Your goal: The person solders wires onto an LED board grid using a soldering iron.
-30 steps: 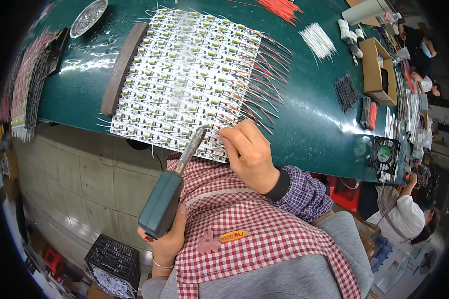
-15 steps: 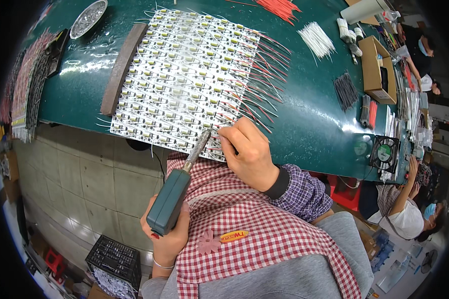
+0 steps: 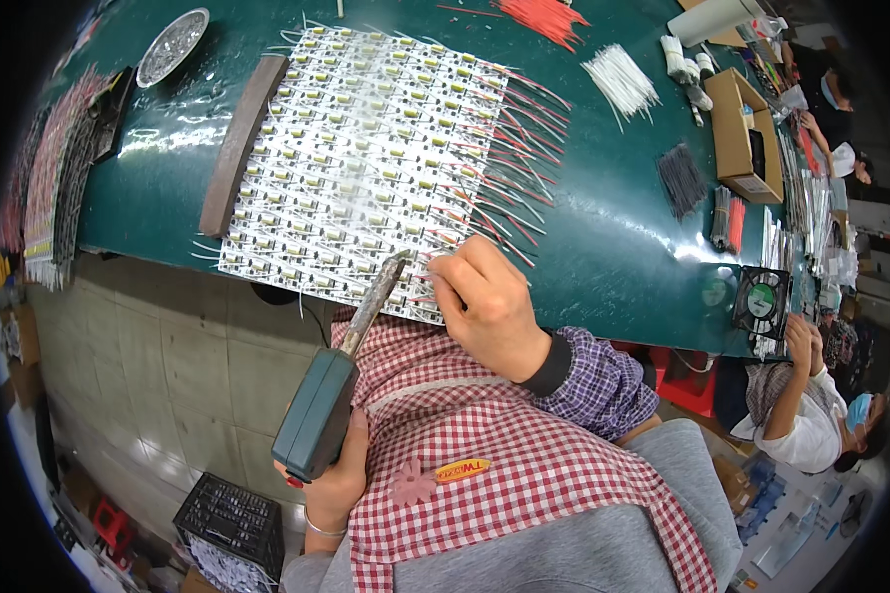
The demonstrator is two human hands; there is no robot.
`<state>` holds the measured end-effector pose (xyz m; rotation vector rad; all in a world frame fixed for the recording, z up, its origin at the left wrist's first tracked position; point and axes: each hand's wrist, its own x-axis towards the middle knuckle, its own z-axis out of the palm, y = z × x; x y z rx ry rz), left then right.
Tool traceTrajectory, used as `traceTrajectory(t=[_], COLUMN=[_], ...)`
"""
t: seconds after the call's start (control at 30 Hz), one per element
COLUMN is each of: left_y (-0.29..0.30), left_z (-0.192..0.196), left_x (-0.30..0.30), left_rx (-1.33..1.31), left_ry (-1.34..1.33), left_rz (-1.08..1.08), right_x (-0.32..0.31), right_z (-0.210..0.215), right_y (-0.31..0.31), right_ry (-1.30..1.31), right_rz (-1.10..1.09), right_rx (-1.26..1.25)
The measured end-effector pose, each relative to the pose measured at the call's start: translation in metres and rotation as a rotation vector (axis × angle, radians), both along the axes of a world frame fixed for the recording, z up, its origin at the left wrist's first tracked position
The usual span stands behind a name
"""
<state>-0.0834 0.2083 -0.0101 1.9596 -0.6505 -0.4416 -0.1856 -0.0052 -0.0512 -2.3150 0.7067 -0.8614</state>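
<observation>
My left hand (image 3: 338,486) is wrapped round the dark green handle of a soldering gun (image 3: 316,410). Its long metal tip slants up over the near right part of a panel of white circuit boards (image 3: 336,168), dotted with small yellow and black parts and thin white wires. Fingers pinched, my right hand (image 3: 494,316) is at the panel's near right corner, just right of the tip, on what looks like a thin wire; its fingertips partly hide it. Red and white wires (image 3: 519,212) stick out along the panel's right edge.
A brown bar (image 3: 242,148) lies along the panel's left edge. Beyond it stands a silvery bowl (image 3: 173,47). Bundles of white wires (image 3: 620,81) and black wires (image 3: 682,181), a cardboard box (image 3: 737,148) and a small fan (image 3: 761,299) are on the right. Other people work at far right.
The soldering gun has moved down and left, its tip drawing slightly away from my right fingertips. My right hand stays pinched at nearly the same spot.
</observation>
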Motion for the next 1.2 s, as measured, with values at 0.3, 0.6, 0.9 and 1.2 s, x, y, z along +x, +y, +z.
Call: traceTrajectory(t=[0.3, 0.6, 0.9, 1.2], left_y=[-0.008, -0.01, -0.009, 0.002], left_z=[0.004, 0.002, -0.007, -0.033], left_x=[0.002, 0.005, 0.014, 0.022], left_rx=[-0.04, -0.038, -0.015, -0.069], left_ry=[0.081, 0.245, 0.277, 0.007], left_rz=[0.093, 0.175, 0.147, -0.009], right_x=[-0.001, 0.014, 0.011, 0.015], right_z=[0.035, 0.007, 0.029, 0.041], right_y=[-0.019, -0.066, -0.089, -0.166], right_ry=[0.116, 0.134, -0.008, 0.175], right_rz=[0.013, -0.13, -0.15, -0.191], right_rx=[-0.105, -0.1, -0.032, -0.043])
